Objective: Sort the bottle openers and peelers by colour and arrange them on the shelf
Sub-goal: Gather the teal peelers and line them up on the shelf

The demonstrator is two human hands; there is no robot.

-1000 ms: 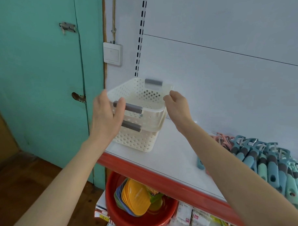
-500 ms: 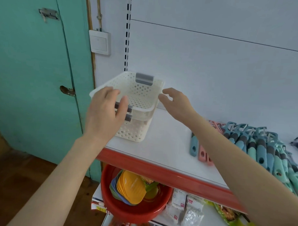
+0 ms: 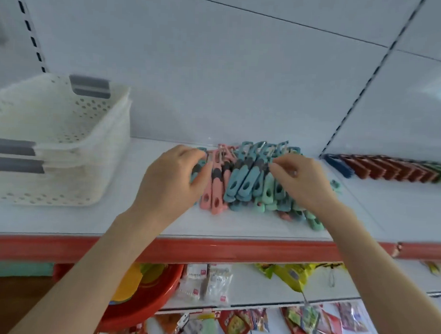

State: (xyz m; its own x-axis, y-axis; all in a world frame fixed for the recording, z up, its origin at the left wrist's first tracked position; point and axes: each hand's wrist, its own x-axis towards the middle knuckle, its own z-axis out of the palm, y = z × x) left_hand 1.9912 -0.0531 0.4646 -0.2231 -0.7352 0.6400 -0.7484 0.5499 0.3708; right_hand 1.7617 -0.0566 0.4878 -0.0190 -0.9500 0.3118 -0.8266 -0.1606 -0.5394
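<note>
Hands point(image 3: 171, 176) point(image 3: 302, 183) off baskets point(image 3: 53, 141), now gripping peelers point(image 3: 246, 180); white shelf point(image 3: 237, 228).

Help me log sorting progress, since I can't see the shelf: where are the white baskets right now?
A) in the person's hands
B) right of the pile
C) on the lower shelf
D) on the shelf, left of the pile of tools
D: the nested white baskets sit on the shelf left of the pile of tools, while the left hand and right hand are both at that pile.
</note>
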